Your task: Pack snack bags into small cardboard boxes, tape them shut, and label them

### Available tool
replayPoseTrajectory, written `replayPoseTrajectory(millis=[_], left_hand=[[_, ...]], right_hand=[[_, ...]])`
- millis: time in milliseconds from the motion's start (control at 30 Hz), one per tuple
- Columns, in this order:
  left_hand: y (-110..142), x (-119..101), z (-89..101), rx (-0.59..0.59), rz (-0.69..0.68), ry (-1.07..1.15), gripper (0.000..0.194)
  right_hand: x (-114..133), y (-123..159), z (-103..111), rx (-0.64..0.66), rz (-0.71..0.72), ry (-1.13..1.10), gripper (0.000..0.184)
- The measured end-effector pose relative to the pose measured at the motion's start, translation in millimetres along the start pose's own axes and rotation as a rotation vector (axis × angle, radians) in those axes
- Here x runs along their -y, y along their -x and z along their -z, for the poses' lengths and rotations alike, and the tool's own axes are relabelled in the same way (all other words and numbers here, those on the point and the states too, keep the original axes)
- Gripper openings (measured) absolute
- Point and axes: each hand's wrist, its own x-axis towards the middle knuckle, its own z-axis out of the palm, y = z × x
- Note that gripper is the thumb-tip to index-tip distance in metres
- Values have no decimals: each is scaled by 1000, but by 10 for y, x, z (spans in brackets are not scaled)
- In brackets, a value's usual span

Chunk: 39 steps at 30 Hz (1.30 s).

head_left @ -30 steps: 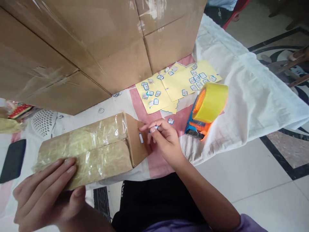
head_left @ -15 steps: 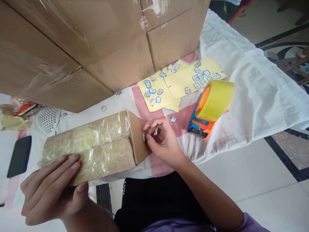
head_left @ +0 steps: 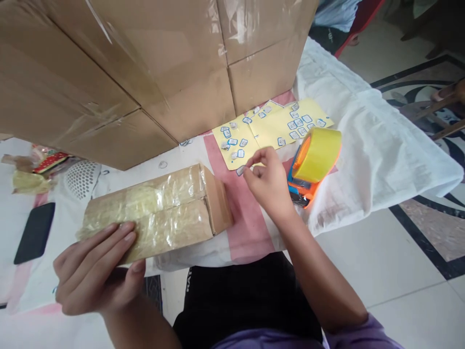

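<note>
A small cardboard box [head_left: 163, 215] wrapped in clear tape lies on the table in front of me. My left hand [head_left: 98, 271] holds its near left end, fingers flat on top and thumb underneath. My right hand [head_left: 267, 179] hovers to the right of the box, over the pink stripe of the cloth. Its thumb and fingers pinch a small blue-edged sticker [head_left: 240, 170]. Just beyond lie yellow sticker sheets [head_left: 269, 128] with several small stickers on them.
A big taped cardboard carton [head_left: 145, 72] fills the back of the table. An orange and blue tape dispenser [head_left: 312, 162] with a yellow roll sits right of my hand. A black phone [head_left: 34, 232] and a white perforated object [head_left: 82, 179] lie at the left. Tiled floor lies to the right.
My right hand has left the box's end face and moved up and right toward the sticker sheets, now pinching a sticker. The left hand stays on the box.
</note>
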Motion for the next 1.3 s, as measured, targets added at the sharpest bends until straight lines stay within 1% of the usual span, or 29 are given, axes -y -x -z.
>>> replayPoseTrajectory(millis=[100,167,233,300,333,400,467,533,600,667,700,733,800,867,1000,1100,1167,1233,1300], left_hand=[[34,-57,-41,-49,-52,-29,32],[54,-58,-38,-109,-140,-51,31],[60,-24,-22,-197,-275,-64,32],[54,22,-9,-271,-395,-63,35],[50,41,-7,-293,-432,-60,37],[42,62,-11,-311,-447,-53,37],[40,65,-17,-315,-440,-53,37],[40,62,-18,-314,-443,-54,38],[40,64,-13,-303,-453,-54,38],[37,72,-7,-293,-452,-50,39],[36,76,-5,-292,-455,-45,39],[34,80,-5,-293,-459,-42,39],[33,83,-9,-303,-460,-35,39],[37,75,-13,-315,-453,-38,37],[50,37,-9,-307,-410,-58,31],[55,8,-2,-292,-394,-74,25],[56,-5,-2,-293,-397,-73,23],[57,-14,-5,-301,-386,-68,22],[58,-19,-7,-299,-379,-68,21]], right_hand=[[3,-422,-87,86,40,451,31],[-29,-613,-198,158,-3,695,35],[-65,-703,-297,214,-50,840,41],[-79,-714,-347,212,-80,893,50],[-74,-700,-349,190,-98,887,56],[-43,-646,-305,127,-122,791,66],[5,-555,-211,72,-128,584,68],[56,-412,-92,69,-175,265,63],[98,-215,18,141,-290,-147,57],[123,10,90,210,-405,-538,57],[127,120,107,216,-441,-675,59],[125,222,114,206,-466,-766,62],[108,390,106,162,-494,-844,64],[83,502,87,141,-499,-881,61],[38,611,71,150,-464,-926,48],[13,664,71,159,-440,-874,35],[-14,703,64,155,-415,-821,30],[-49,741,49,143,-404,-784,29],[-81,770,29,98,-407,-748,30]])
